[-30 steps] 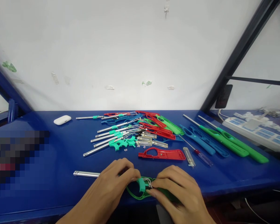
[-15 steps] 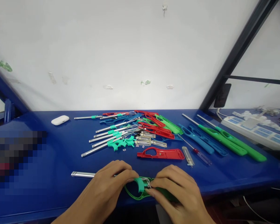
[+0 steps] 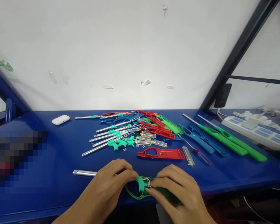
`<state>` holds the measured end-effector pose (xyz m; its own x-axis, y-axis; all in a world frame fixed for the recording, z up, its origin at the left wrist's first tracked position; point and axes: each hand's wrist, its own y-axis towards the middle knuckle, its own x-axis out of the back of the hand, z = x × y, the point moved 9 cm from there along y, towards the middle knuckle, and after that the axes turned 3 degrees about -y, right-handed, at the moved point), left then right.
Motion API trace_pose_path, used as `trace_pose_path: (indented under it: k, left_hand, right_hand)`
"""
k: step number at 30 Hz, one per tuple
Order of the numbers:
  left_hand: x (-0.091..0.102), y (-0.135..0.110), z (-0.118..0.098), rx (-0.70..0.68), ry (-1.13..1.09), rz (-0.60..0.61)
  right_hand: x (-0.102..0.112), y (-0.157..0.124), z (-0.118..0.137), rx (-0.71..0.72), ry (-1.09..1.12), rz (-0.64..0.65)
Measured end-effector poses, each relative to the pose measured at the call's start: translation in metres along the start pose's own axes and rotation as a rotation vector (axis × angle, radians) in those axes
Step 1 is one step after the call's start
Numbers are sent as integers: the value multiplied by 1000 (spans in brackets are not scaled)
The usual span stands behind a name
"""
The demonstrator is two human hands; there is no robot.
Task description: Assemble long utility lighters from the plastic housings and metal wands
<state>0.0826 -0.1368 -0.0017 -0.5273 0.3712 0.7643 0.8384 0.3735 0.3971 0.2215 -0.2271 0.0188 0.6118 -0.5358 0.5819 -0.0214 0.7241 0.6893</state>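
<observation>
Both my hands work at the front edge of a blue bench. My left hand is closed over a silver metal tube that sticks out to the left, its fingertips at a teal trigger piece. My right hand pinches thin white wires beside that teal piece and presses on a green lighter shell lying under both hands. Just beyond my hands lies a red lighter shell.
Behind it sits a pile of silver tubes with teal triggers and red, green and blue shells. Two assembled green lighters, a small screwdriver, a white earbud case and a power strip also lie on the bench.
Almost nothing has moved; my hands stay on the green lighter shell, and the view has shifted only slightly.
</observation>
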Motion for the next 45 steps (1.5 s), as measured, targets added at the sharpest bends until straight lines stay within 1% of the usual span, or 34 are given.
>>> trace_pose_path:
  k: [8, 11, 13, 16, 19, 22, 27, 29, 32, 36, 37, 41, 43, 45]
  left_hand:
    - [-4, -2, -3, -77, -11, 6]
    - [-5, -3, -5, -40, 40, 55]
    - [-5, -3, -10, -29, 83, 104]
    - [-2, -3, -20, -25, 146, 140]
    - [2, -1, -29, -13, 159, 128]
    - [6, 1, -33, -16, 174, 97]
    - [0, -2, -30, -31, 243, 122]
    - [-1, -3, -28, -32, 247, 93]
    - [-1, -4, -25, -39, 247, 27]
    - [0, -10, -17, -11, 282, 39]
    - [4, -12, -15, 2, 296, 22]
    - [34, -23, -1, 68, 326, -156]
    - [42, -28, 5, 75, 301, -193]
    - [45, -32, 9, 75, 267, -204]
  right_hand:
    - [0, 0, 1, 27, -6, 8]
    - [-1, -1, 3, 37, -10, 26]
    - [-2, -1, 3, 20, -17, 35]
    - [-2, -3, 4, 9, -22, 27]
    - [1, -4, 7, 38, -38, 10]
    - [4, -4, 7, 37, -48, -6]
    - [-2, -3, -2, -26, -32, 76]
    - [-4, -3, -4, -28, -30, 86]
    - [-1, 0, -4, -19, -52, 55]
    - [2, 5, 7, 19, -186, 55]
    - [2, 5, 9, 28, -219, 55]
    - [2, 4, 14, 80, -300, 50]
    - [0, 3, 14, 99, -320, 64]
    - [-1, 3, 13, 105, -323, 76]
